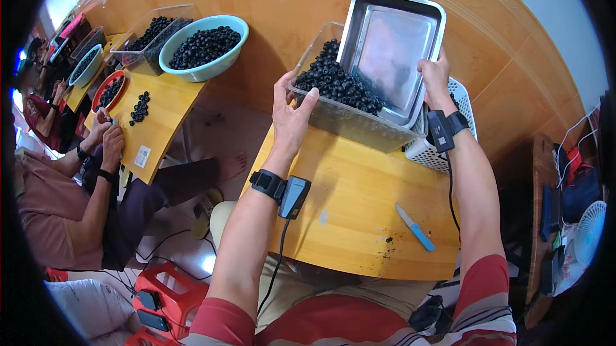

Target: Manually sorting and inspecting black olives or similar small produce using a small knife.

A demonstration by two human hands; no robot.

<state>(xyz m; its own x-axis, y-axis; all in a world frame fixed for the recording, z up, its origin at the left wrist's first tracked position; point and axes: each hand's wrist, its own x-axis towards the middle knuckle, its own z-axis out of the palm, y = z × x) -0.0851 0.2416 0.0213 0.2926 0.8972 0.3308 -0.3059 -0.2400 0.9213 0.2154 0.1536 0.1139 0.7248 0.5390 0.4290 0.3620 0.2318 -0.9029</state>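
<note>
Now left hand grips clear tub, right hand metal tray; basket, knife nearby.

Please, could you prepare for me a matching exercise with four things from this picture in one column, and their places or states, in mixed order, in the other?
Column one:
1. metal tray
2. knife
3. clear bin
4. round basin

Column two:
A. on the neighbouring table, heaped with black pieces
B. rim gripped by the left hand
C. tilted, edge gripped by the right hand
D. blue-handled, lying on the near table

Right pairs: 1-C, 2-D, 3-B, 4-A
</note>
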